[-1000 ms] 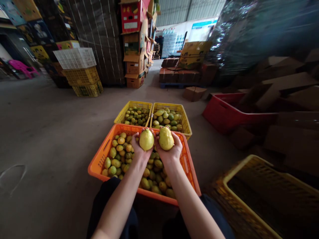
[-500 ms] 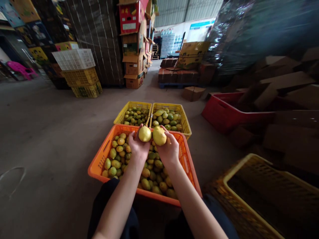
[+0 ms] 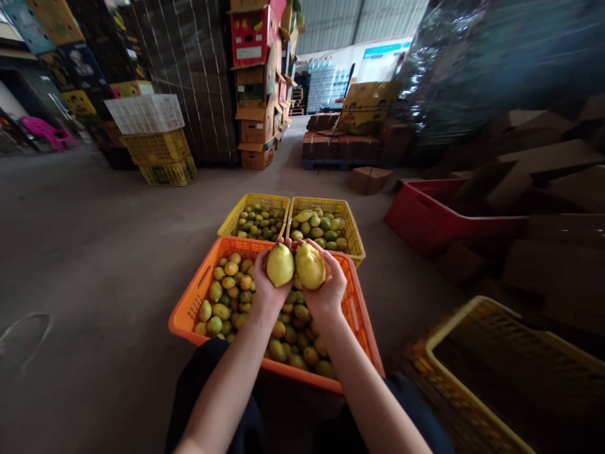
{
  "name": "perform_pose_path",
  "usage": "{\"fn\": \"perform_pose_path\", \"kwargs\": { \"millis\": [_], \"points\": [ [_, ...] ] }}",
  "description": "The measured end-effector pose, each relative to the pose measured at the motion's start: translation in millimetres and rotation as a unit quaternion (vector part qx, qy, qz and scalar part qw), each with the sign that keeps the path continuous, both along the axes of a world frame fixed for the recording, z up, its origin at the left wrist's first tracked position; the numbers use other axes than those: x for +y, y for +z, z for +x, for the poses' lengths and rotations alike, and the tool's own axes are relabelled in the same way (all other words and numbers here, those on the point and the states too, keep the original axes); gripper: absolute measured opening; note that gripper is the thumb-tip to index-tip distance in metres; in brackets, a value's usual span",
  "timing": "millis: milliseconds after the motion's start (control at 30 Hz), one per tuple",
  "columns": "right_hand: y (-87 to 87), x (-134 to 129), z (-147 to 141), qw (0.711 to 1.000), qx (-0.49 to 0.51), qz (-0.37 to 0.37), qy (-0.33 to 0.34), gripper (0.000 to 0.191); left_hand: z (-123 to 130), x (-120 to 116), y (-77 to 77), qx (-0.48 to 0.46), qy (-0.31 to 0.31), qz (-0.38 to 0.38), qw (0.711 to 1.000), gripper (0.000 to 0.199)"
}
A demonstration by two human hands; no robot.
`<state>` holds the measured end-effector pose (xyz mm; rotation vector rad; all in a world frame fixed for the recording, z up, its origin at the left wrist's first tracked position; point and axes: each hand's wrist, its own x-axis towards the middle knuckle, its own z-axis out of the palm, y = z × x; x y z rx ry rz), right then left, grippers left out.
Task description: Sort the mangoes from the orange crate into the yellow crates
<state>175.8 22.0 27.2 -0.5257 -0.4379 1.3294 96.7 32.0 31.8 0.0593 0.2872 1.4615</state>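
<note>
Left hand [image 3: 270,289] cupped around smooth fruit [image 3: 280,265], long axis pointing away, right hand [image 3: 331,289] cupped around lumpy fruit [image 3: 310,267], axis slanting leftward.

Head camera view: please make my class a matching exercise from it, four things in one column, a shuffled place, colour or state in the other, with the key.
1. lumpy yellow fruit
2. orange crate
3. white crate
4. plastic chair

A. on top of stacked yellow crates
B. bright pink
C. in the right hand
D. loaded with many fruits

Pairs: 1-C, 2-D, 3-A, 4-B
</note>
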Motion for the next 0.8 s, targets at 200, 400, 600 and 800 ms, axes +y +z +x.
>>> {"fn": "perform_pose_path", "kwargs": {
  "millis": [200, 400, 600, 800],
  "points": [
    [-0.2, 1.9, 1.5, 0.999, 0.005, -0.029, -0.027, 0.024, 0.4, 0.2, -3.4, -0.013, -0.021, 0.003, 1.0, 0.027],
    [-4.3, 4.2, 3.1, 0.982, -0.107, -0.01, -0.155, 0.025, 2.1, -0.5, -4.0, -0.018, -0.014, -0.018, 1.0, 0.025],
    [1.3, -9.2, 1.7, 0.902, -0.329, 0.068, -0.272, 0.029, 7.8, -5.2, -5.4, 0.029, -0.047, -0.025, 0.998, 0.029],
    [3.9, -15.0, 14.0, 0.873, -0.363, 0.154, -0.286, 0.027, 12.8, -12.1, -6.6, 0.065, -0.086, -0.119, 0.987, 0.036]
  ]
}}
